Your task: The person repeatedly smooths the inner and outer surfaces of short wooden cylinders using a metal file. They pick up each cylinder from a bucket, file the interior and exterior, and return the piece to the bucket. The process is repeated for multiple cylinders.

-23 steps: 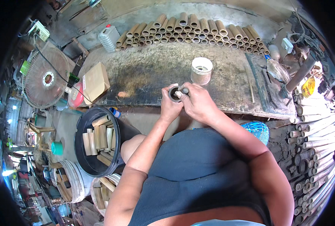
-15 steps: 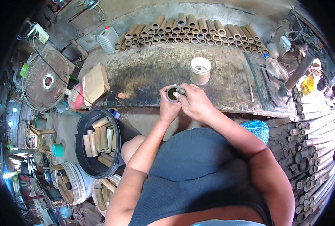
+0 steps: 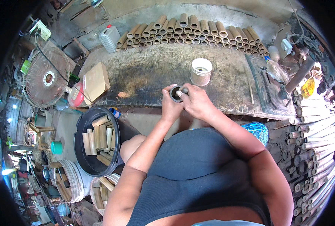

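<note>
My left hand (image 3: 170, 106) is wrapped round a short bamboo tube (image 3: 172, 90) whose open end faces up. The inside of the tube looks dark. My right hand (image 3: 198, 101) pinches a slim tool with a rounded grey-brown handle end (image 3: 185, 90) against the tube's rim. Its working end is hidden by the fingers and the tube, so I cannot tell its kind. Both hands meet just over the near edge of the workbench. Beyond my right hand, a white pot (image 3: 201, 77) with a stained side stands on the bench.
Bamboo tubes (image 3: 182, 32) lie stacked along the bench's back, beside a plastic jug (image 3: 109, 39). A cardboard box (image 3: 96, 81) and a fan (image 3: 47, 78) are at left. A black tub (image 3: 78, 150) holds cut tubes. Long bamboo poles (image 3: 318, 147) are piled at right.
The tube and both hands have shifted slightly right in the picture, with the whole view moving a little. The grip of each hand looks much the same.
</note>
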Demonstrator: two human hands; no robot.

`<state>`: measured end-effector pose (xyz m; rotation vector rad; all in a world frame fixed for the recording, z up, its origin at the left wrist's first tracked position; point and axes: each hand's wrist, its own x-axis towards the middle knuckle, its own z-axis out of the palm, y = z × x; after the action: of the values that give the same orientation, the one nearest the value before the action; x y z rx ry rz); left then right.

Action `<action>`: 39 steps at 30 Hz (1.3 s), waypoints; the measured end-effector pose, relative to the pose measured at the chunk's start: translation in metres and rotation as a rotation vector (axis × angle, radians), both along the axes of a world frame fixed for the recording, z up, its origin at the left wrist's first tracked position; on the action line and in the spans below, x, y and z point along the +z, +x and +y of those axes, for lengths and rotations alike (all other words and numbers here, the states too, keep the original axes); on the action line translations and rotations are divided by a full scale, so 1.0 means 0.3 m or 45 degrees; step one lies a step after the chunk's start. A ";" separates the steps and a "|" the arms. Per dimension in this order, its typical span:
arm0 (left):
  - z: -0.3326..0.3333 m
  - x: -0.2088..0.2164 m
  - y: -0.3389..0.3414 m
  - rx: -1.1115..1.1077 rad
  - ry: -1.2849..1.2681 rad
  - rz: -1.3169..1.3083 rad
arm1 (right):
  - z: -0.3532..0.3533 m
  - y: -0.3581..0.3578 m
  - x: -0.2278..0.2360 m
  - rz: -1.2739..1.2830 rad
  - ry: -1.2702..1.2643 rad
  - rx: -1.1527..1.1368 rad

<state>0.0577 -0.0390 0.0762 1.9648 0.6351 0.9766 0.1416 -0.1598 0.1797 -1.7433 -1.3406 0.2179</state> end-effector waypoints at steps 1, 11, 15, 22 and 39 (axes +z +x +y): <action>-0.002 0.000 0.004 -0.060 -0.105 -0.081 | -0.001 0.003 -0.005 0.007 0.053 -0.016; 0.038 0.034 0.009 0.075 0.194 0.062 | -0.035 0.040 0.043 -0.080 0.300 -0.065; 0.066 0.051 -0.007 0.195 0.206 0.045 | -0.160 0.077 0.119 0.139 0.442 -0.151; 0.077 0.039 -0.001 0.193 -0.083 -0.012 | -0.175 0.193 0.102 0.453 0.674 -0.328; 0.205 -0.130 -0.082 0.130 -0.566 0.086 | 0.039 0.525 -0.194 -0.016 0.105 -0.718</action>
<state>0.0332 0.0224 0.0373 1.5876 0.9123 0.7525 0.2990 -0.1480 0.1215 -1.9740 -0.8064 -0.1630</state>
